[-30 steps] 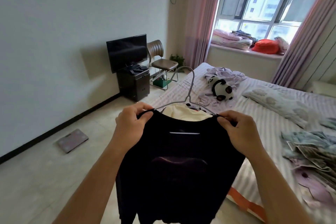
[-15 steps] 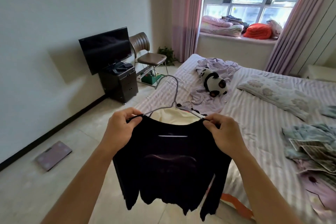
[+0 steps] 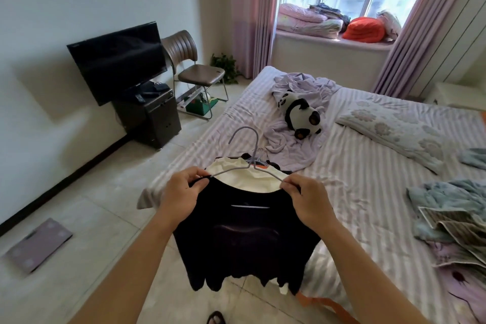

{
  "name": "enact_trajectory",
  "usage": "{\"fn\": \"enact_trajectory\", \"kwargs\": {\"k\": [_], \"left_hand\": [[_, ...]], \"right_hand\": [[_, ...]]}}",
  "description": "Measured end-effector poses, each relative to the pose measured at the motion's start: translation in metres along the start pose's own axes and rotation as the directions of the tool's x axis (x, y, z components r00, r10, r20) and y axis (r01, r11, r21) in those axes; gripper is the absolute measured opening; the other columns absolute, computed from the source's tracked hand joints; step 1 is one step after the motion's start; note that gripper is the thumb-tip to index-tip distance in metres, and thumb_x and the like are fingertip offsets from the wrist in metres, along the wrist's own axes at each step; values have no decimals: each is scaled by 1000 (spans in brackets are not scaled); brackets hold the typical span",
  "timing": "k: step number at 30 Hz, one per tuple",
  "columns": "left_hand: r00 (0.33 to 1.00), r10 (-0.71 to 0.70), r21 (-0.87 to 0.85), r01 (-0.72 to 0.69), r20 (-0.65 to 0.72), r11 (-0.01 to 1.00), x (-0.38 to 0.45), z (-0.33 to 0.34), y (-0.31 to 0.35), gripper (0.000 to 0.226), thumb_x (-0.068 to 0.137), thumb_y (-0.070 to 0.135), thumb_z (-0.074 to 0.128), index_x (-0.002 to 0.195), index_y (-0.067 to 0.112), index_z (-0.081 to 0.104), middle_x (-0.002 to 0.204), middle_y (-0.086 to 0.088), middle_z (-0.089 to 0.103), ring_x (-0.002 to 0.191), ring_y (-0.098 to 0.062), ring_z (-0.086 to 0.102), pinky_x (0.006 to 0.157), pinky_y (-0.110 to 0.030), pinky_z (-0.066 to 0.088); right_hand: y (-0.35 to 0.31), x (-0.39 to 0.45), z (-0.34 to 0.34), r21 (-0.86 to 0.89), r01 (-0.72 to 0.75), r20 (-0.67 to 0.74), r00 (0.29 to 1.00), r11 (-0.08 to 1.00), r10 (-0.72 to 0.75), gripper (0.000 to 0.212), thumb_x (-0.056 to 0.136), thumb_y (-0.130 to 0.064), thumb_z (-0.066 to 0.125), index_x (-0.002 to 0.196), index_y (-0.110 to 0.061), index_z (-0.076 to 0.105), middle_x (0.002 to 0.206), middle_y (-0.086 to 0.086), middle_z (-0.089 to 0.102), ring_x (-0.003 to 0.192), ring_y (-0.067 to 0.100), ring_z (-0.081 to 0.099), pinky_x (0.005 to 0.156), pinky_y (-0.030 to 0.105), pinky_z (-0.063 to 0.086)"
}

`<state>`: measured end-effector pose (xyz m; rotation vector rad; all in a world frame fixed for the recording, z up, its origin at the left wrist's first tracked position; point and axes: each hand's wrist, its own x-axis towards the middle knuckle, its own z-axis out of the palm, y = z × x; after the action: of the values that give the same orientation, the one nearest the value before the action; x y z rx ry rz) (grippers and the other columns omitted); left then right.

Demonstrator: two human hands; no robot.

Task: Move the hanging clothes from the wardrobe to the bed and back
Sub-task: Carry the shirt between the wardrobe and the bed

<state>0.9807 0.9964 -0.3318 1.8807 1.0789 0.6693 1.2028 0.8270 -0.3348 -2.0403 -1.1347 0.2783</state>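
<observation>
My left hand (image 3: 181, 193) and right hand (image 3: 306, 196) each pinch one shoulder of a black top (image 3: 244, 237) against the arms of a pale wire hanger (image 3: 247, 163), fingers clamped on cloth and wire; the garment hangs over the near edge of the bed (image 3: 355, 192), its hem above the floor. Risk, as I judge it: the wide neckline could slide off a hanger arm if either pinch slackens, or the hook could snag the lilac sheet (image 3: 297, 134) as I lower it. Behind the black top a cream garment (image 3: 244, 177) lies on the bed, apparently on its own hanger. Count, near to far: two hands, one black top, one hanger held, one cream garment, one heap of clothes (image 3: 452, 208) at right, one toy panda (image 3: 302, 114), one pillow (image 3: 394, 126).
</observation>
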Motion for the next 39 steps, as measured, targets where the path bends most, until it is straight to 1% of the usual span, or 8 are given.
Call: {"fn": "enact_trajectory", "kwargs": {"k": [4, 7, 11, 14, 21, 30, 34, 39], "left_hand": [[998, -7, -46, 9, 60, 999, 59, 9, -18, 24, 90, 13, 69, 82, 36, 70, 82, 8, 73, 80, -6, 68, 76, -23, 49], [993, -38, -39, 42, 109, 998, 101, 16, -32, 21, 91, 13, 68, 84, 33, 71, 81, 7, 73, 76, -4, 67, 72, -19, 46], [983, -67, -2, 68, 171, 998, 151, 32, -50, 12, 92, 15, 67, 91, 26, 72, 86, 4, 73, 79, -11, 68, 75, -27, 50], [981, -78, 22, 75, 176, 997, 183, 47, -59, 14, 91, 16, 67, 89, 29, 71, 87, 6, 72, 83, -13, 67, 77, -30, 50], [982, -58, 81, 44, 180, 996, 265, 92, -65, 22, 92, 20, 66, 83, 40, 66, 85, 13, 70, 81, -8, 65, 77, -29, 50], [979, -112, 265, 63, 172, 962, 375, 170, -97, 10, 93, 24, 62, 98, 30, 69, 92, 12, 66, 93, -16, 64, 91, -41, 49], [964, -125, 444, 9, 233, 896, 413, 211, -126, 25, 91, 28, 64, 117, 27, 63, 110, 5, 67, 107, -22, 60, 99, -46, 42], [907, -198, 586, -64, 371, 808, 448, 259, -171, 67, 79, 41, 73, 138, 25, 47, 132, -1, 58, 123, -25, 51, 107, -44, 37]], "right_hand": [[9, 45, 18, -3, -51, 16, 999, 999, 51, 13, 94, -16, 64, 85, -15, 72, 74, -11, 66, 73, 4, 61, 69, 19, 44], [18, 78, 34, -27, -99, 34, 994, 995, 100, 14, 94, -17, 63, 84, -16, 72, 72, -12, 66, 72, 4, 60, 66, 17, 43], [35, 117, 55, -29, -162, 34, 986, 986, 163, 14, 94, -17, 64, 81, -18, 71, 70, -12, 65, 71, 5, 61, 65, 19, 44], [51, 143, 67, -43, -212, 38, 976, 976, 213, 14, 94, -19, 64, 82, -20, 71, 73, -11, 66, 73, 5, 61, 67, 23, 46], [93, 216, 83, -42, -251, 21, 967, 967, 252, 16, 95, -18, 62, 82, -21, 70, 70, -15, 63, 70, 1, 57, 61, 11, 37], [174, 324, 125, 32, -342, 55, 939, 939, 340, 18, 95, -13, 59, 81, -18, 69, 73, -8, 64, 71, 6, 57, 63, 10, 39], [222, 362, 157, 41, -414, 104, 907, 909, 409, 19, 97, -10, 57, 81, -14, 67, 72, 0, 64, 69, 14, 57, 62, 19, 41], [282, 397, 204, -26, -488, 194, 854, 872, 484, 18, 98, -10, 55, 84, -12, 66, 75, 2, 62, 72, 16, 55, 64, 25, 39]]}}
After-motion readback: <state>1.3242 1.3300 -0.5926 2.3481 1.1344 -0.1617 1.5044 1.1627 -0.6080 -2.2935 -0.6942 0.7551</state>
